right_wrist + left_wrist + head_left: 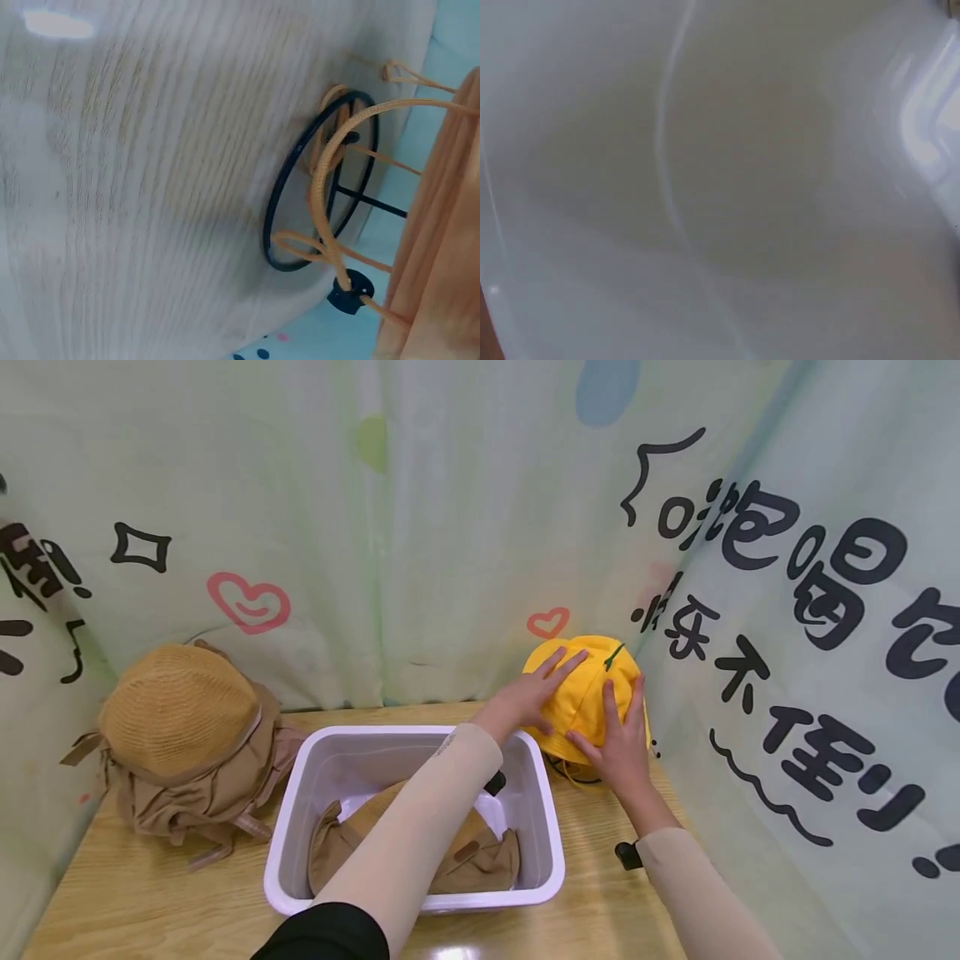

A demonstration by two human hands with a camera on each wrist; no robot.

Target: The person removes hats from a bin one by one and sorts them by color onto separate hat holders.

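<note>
A yellow bucket-style hat [585,710] with a small green sprout on top sits at the table's back right corner, on a black wire stand [279,180]. My left hand [521,700] lies on its left side with fingers spread. On the hat's front right, my right hand [622,739] touches the cloth with its fingers pointing up. A drawstring cord [319,187] with a black toggle [350,292] hangs below the brim in the right wrist view. The left wrist view is filled by a blurred, pale bin wall [742,172].
A white plastic bin [551,852] stands mid-table under my left forearm, holding a brown hat [480,860]. At the left, a straw-crowned brown hat [180,718] rests raised above the table [150,902]. Printed curtains [450,527] enclose the back and sides.
</note>
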